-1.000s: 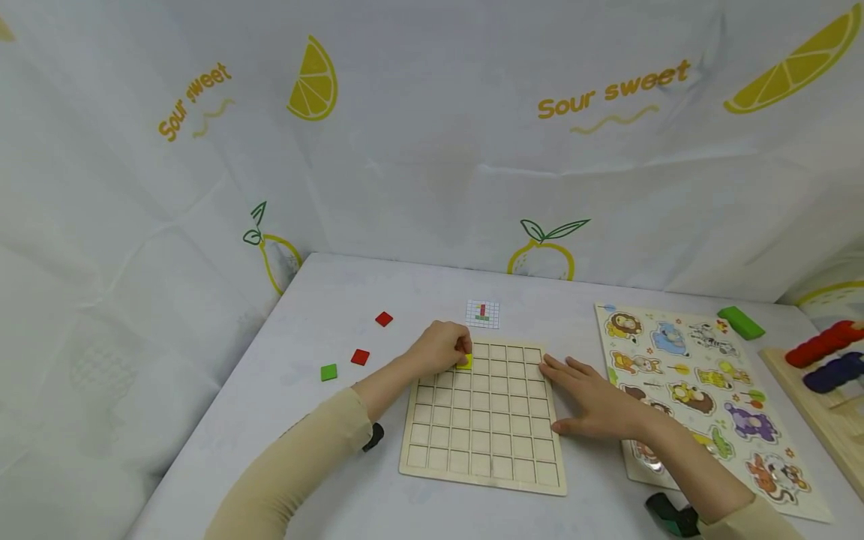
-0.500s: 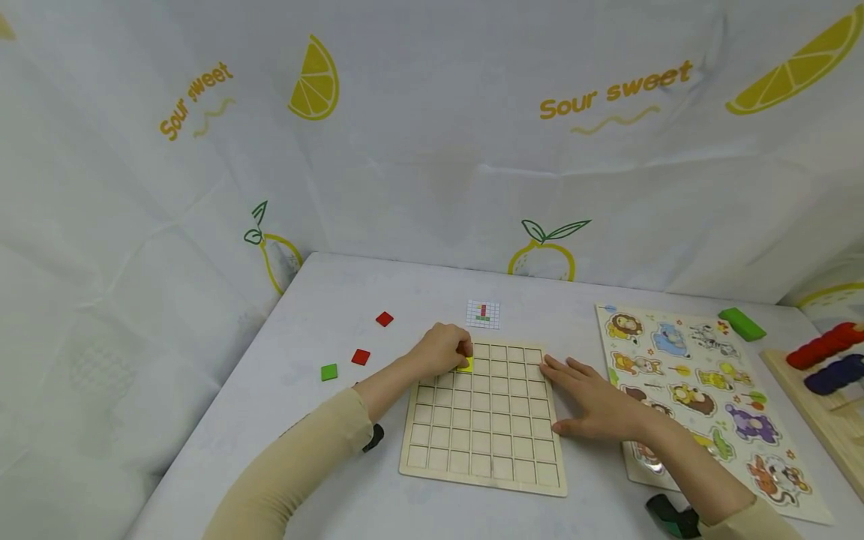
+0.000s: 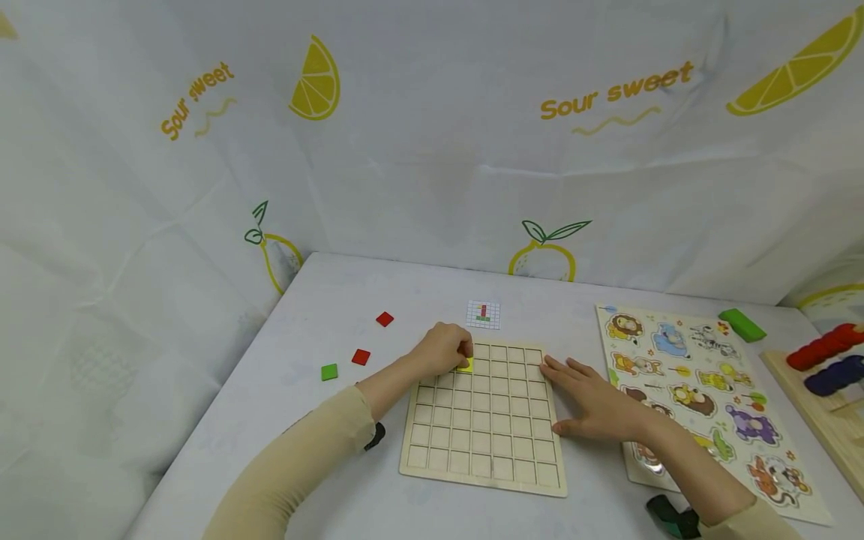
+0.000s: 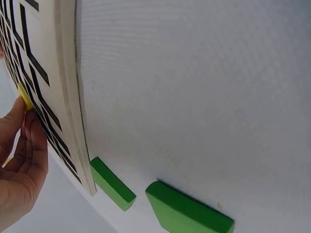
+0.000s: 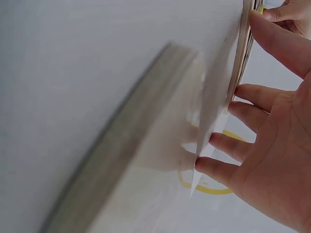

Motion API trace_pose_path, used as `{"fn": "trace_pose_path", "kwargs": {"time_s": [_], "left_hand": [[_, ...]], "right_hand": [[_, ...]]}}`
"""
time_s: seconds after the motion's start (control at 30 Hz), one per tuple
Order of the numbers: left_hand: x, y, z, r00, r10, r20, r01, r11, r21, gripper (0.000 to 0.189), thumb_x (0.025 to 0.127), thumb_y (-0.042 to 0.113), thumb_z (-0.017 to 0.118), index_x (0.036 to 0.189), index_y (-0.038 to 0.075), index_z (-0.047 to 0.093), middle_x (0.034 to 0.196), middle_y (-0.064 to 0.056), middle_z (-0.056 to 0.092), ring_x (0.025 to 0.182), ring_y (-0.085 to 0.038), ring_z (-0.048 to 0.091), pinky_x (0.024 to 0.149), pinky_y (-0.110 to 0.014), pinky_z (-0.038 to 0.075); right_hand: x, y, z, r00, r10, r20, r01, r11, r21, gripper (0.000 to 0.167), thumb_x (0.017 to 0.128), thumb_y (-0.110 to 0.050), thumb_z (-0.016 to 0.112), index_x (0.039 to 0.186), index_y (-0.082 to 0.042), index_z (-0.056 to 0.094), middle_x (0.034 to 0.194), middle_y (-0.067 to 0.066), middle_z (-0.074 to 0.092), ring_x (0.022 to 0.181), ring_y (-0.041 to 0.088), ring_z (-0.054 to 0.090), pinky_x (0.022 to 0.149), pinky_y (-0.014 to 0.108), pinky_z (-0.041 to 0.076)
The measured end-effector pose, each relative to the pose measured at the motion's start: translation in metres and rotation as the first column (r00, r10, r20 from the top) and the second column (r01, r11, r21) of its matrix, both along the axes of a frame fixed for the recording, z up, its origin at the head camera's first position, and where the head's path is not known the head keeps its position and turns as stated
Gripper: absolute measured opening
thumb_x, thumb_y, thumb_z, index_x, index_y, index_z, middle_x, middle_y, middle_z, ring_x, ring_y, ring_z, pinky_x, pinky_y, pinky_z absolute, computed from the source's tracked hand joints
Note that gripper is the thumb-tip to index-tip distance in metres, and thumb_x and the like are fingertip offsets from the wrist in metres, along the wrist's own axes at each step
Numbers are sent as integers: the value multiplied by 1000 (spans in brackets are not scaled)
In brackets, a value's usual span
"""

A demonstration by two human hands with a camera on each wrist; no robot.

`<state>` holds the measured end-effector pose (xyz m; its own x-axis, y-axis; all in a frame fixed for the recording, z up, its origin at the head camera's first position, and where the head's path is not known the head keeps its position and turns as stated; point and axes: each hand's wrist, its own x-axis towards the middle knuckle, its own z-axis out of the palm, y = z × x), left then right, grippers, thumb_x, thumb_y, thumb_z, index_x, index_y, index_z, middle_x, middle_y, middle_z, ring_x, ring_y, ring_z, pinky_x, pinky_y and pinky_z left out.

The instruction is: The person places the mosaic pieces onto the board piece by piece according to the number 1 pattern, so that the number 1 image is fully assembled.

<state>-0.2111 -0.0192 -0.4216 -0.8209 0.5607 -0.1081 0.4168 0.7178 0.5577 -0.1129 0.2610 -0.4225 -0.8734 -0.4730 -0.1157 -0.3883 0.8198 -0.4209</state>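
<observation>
Pinches a thin yellow tile point(image 3: 466, 365) in the left hand point(image 3: 442, 348), with grip closed on it, at the upper left of the gridded board point(image 3: 481, 441), below frame centre. Has barely shifted from a second ago, so probably at a stage of fine alignment. Rests the right hand point(image 3: 597, 401) against the board's right edge with straightened fingers, holding nothing. For the board, looks like pale, smooth wood ribbed into square cells. At frame left, on the white desk point(image 3: 317, 315): flat red tiles point(image 3: 385, 319) and a green tile point(image 3: 329, 371). At right: a printed animal puzzle point(image 3: 803, 507).

light: even | shadows: soft | right wrist: dim, foreground board point(image 5: 124, 141) blurred
</observation>
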Motion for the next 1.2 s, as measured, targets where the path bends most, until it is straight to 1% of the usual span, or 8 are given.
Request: {"fn": "trace_pose_path", "kwargs": {"time_s": [0.27,0.63,0.77,0.87,0.97,1.1,1.2], "left_hand": [[1,0,-1,1000,16,-3,-16,1000,18,4,84,9,76,85,9,73,88,-3,73,79,-10,58,75,-23,49],[1,-1,-8,999,32,-18,-31,998,59,7,84,6,76,81,10,70,84,-2,73,75,-8,58,70,-20,48],[0,-2,-8,999,34,-15,-33,996,80,8,84,6,76,81,10,70,83,-2,73,73,-7,58,68,-19,47],[0,-5,-6,999,35,4,-35,995,93,8,84,8,77,84,10,69,82,-1,71,73,-7,58,69,-20,47],[-1,-10,-3,999,36,9,-37,994,104,8,84,10,77,87,10,69,84,-1,70,75,-9,57,71,-21,47],[-5,-19,4,999,42,7,-43,992,122,10,85,11,76,92,8,70,87,-3,70,78,-10,58,71,-22,48],[-9,-27,12,998,59,27,-62,989,132,14,86,13,76,97,7,70,92,-5,70,80,-13,59,71,-23,48]], "right_hand": [[1,-1,1,1000,-3,2,3,1000,0,92,79,-46,77,151,-6,37,160,20,31,143,58,24,105,75,29],[1,-2,3,1000,-9,14,9,1000,-2,92,79,-45,78,151,-7,37,160,20,32,143,58,24,104,75,30],[0,-2,1,1000,-8,12,9,1000,-2,92,78,-46,78,151,-7,37,160,20,32,142,58,25,104,76,30],[0,-1,0,1000,-7,16,7,1000,1,92,79,-47,77,152,-8,37,160,20,31,142,59,24,103,76,30],[0,-1,0,1000,-3,25,3,1000,-2,93,79,-48,76,152,-8,36,160,20,31,143,59,23,103,77,30],[0,0,1,1000,3,28,-3,1000,-9,92,79,-47,76,152,-7,36,160,20,30,143,59,23,103,76,30],[0,-1,2,1000,3,26,-3,1000,-8,92,79,-47,77,152,-7,36,160,20,30,143,59,23,103,76,30]]}}
